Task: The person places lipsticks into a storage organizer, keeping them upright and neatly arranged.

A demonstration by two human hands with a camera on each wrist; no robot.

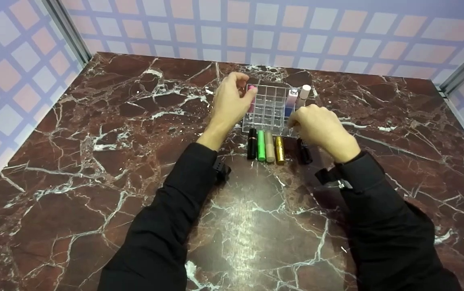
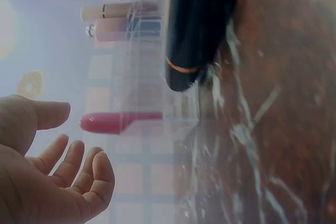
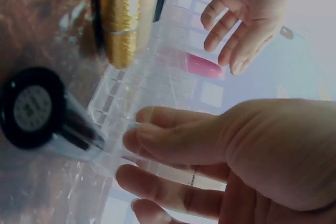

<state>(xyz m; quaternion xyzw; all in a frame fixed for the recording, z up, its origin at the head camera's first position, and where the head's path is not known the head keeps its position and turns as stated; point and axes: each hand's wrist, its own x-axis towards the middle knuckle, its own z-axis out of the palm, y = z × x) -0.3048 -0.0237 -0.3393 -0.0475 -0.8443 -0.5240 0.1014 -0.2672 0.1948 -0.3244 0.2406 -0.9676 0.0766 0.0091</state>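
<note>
A clear plastic grid organizer (image 1: 270, 107) stands before both hands. A pink tube (image 2: 102, 123) stands in its far left cell. My left hand (image 1: 232, 99) is beside it, fingers loosely bent and thumb apart; the left wrist view shows a gap between hand and tube. My right hand (image 1: 317, 123) is at the organizer's front right, thumb and fingertips close together, with nothing clearly visible between them. On the right side stand a pink-and-blue cosmetic tube (image 1: 291, 103) and a pale-capped tube (image 1: 304, 93).
In front of the organizer lie a black tube (image 1: 252, 144), a green tube (image 1: 261, 145), a beige tube (image 1: 269, 147) and a gold tube (image 1: 280, 150). A dark-capped clear tube (image 3: 31, 108) lies under the right hand. Checkered panels (image 1: 211, 28) border the marble-patterned table (image 1: 135, 182).
</note>
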